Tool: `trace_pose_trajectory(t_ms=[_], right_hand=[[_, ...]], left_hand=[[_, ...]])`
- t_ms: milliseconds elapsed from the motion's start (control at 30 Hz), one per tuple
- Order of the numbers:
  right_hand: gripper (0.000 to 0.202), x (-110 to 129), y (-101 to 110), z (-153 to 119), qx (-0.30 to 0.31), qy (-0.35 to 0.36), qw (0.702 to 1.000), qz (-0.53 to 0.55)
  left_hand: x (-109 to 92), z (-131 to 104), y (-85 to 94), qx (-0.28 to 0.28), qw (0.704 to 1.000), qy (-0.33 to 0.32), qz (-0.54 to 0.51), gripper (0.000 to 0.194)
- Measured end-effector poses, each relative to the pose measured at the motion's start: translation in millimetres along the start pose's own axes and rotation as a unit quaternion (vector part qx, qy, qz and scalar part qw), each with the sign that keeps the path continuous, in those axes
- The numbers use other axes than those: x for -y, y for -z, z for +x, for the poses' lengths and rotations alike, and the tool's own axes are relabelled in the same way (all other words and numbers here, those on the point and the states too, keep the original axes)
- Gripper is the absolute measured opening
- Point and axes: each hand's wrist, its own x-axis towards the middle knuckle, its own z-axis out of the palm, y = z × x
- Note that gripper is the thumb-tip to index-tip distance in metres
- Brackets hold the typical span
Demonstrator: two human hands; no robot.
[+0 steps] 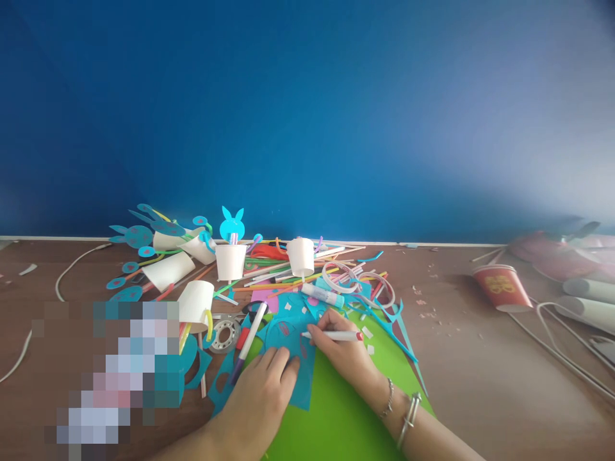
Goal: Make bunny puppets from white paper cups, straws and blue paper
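A blue paper sheet (302,381) with reddish drawn marks lies on a green sheet (346,416). My right hand (339,342) is closed round a white marker (340,335) with a red end, its tip at the blue paper. My left hand (269,387) rests on the paper's left part, fingers spread and flat, holding nothing. Just beyond that hand lies a white and purple marker (248,342). A glue stick (323,295) and tape rolls (340,277) are behind the paper.
Several white paper cups (230,262) with straws and blue cutouts stand or lie at the back left. Blue scraps (223,384) and a metal ring (225,335) are on the left. At the right are a red cup (502,289) and white cables (552,339).
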Motion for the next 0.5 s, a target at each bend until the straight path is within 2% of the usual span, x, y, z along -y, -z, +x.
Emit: trace_pose_trajectory(t_ms=[500], right_hand=[[0.021, -9.6, -1.8, 0.5, -0.006, 0.014, 1.0, -0.002]], left_hand=[[0.3, -1.2, -0.6, 0.005, 1.0, 0.002, -0.003, 0.049]])
